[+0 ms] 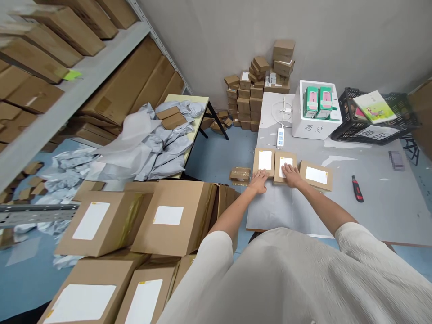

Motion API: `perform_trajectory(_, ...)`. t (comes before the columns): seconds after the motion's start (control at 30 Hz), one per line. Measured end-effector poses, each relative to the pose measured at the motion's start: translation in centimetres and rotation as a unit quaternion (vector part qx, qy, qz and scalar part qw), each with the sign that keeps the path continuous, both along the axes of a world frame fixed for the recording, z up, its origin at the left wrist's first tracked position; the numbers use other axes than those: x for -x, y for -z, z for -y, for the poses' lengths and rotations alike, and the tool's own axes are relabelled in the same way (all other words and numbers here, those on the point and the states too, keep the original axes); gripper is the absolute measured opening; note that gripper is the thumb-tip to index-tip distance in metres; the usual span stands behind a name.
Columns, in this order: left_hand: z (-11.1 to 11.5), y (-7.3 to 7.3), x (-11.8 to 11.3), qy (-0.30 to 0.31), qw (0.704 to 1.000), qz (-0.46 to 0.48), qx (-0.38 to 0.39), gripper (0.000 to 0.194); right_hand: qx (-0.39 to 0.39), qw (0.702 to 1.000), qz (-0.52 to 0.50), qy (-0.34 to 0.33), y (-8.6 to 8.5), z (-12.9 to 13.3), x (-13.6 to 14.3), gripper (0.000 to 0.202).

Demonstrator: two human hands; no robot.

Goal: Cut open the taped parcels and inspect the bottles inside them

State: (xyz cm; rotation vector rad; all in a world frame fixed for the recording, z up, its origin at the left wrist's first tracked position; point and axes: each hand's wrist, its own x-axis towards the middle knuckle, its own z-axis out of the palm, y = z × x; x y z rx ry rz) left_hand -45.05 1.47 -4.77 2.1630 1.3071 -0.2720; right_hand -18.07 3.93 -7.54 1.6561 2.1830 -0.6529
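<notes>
Three small cardboard boxes with white labels sit in a row at the left part of the grey table. My left hand [258, 181] rests with spread fingers on the near edge of the left box [264, 158]. Fingers apart, my right hand [291, 175] lies on the near right part of the middle box [282, 158], touching its label. Just right of my right hand is the third box [317, 175], slightly turned. A red and black utility knife [357, 189] lies farther right on the table.
Behind the boxes are a power strip [280, 137], a white foam box [315, 128] and a black crate [374, 130] on the grey table [388, 220]. Large labelled cartons [172, 234] are stacked at the left. Grey bags [151, 148] cover another table; small boxes are piled by the wall.
</notes>
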Motion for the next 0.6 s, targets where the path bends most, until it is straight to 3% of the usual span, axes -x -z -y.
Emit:
perform_trajectory(0.2, -1.7, 0.5, -0.2, 0.006, 1.000, 0.014, 0.004, 0.103, -0.014, 1.000, 0.008, 0.010, -0.7, -0.4, 0.1, 0.103)
perform_trajectory(0.37, -2.4, 0.1, -0.7, -0.020, 1.000, 0.019, -0.009, 0.092, -0.073, 0.997, -0.003, 0.013, -1.7, 1.1, 0.1, 0.082)
perform_trajectory(0.47, -2.1, -0.6, -2.0, -0.038, 0.998, 0.029, -0.040, 0.081, -0.091, 0.996, -0.009, 0.012, -2.4, 2.1, -0.5, 0.073)
perform_trajectory(0.6, -1.2, -1.6, -5.4, -0.006, 0.995, 0.072, -0.070, 0.075, -0.126, 0.991, -0.019, 0.051, -3.4, 3.1, -3.0, 0.068)
